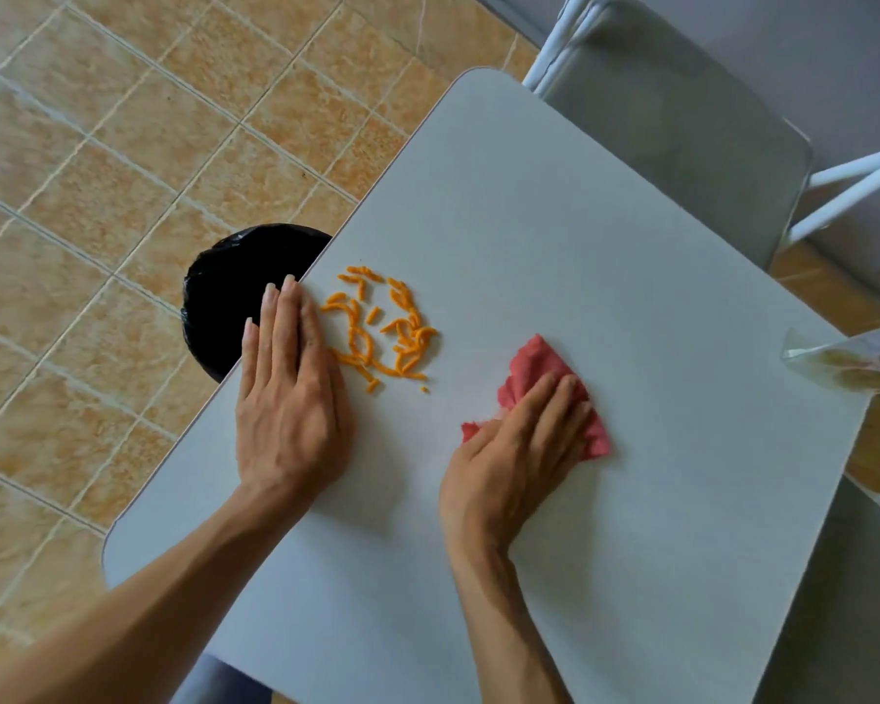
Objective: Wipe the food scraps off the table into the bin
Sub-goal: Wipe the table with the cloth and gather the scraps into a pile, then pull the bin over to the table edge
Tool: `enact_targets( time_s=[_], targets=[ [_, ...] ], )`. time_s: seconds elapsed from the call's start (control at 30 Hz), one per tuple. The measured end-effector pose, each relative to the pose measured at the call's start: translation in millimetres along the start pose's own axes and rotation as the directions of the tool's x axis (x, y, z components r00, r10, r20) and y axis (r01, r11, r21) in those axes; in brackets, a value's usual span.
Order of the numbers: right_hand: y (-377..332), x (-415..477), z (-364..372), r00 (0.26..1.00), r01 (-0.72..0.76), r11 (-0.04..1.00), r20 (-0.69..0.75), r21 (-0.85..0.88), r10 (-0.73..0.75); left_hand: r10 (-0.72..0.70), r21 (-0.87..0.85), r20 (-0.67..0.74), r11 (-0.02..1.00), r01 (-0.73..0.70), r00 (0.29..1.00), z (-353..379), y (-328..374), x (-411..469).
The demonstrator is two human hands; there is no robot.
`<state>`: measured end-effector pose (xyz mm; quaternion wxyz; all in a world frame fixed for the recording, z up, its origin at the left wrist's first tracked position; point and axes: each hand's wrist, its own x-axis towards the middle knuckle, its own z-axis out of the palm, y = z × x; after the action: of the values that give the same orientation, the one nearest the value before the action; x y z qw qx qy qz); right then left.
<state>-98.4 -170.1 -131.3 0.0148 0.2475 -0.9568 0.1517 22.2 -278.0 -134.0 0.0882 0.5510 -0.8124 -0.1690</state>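
Observation:
Several small orange food scraps [382,330] lie scattered on the light grey table [555,236] near its left edge. A bin lined with a black bag [229,297] stands on the floor just past that edge, partly hidden under the tabletop. My left hand [288,393] lies flat on the table at the edge, fingers together, right beside the scraps and between them and the bin. My right hand [516,454] presses down on a crumpled pink cloth [534,370], which sits a little to the right of the scraps and does not touch them.
A grey chair [682,134] with a white frame stands at the far side of the table. A clear bag with round pale pieces [854,365] overhangs the table's right edge. Tan tiled floor [123,144] lies to the left.

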Motion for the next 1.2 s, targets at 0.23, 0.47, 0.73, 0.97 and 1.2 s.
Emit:
enact_targets(
  time_s=[0.23, 0.47, 0.73, 0.97, 1.2],
  targets=[
    [-22, -45, -1, 0.995, 0.065, 0.995, 0.081, -0.075, -0.059, 0.008, -0.023, 0.018, 1.0, -0.007, 1.0, -1, -2, -1],
    [-52, -59, -14, 0.977, -0.196, 0.977, 0.067, -0.088, 0.202, 0.034, -0.111, 0.095, 0.994, -0.023, 0.995, -10, -10, 2],
    [-189, -67, -21, 0.999, 0.017, 0.965, 0.038, 0.262, -0.028, 0.152, -0.425, 0.406, 0.905, 0.038, 0.901, -77, -93, 40],
    [-278, -66, 46, 0.937, 0.027, 0.949, 0.323, 0.314, -0.133, 0.04, -0.298, 0.489, 0.947, 0.123, 0.872, -95, -206, 96],
    [-254, -38, 135, 0.713, -0.274, 0.954, 0.64, -0.121, 0.286, 0.062, -0.271, 0.587, 0.955, 0.124, 0.807, -54, -257, 120]
  ],
)
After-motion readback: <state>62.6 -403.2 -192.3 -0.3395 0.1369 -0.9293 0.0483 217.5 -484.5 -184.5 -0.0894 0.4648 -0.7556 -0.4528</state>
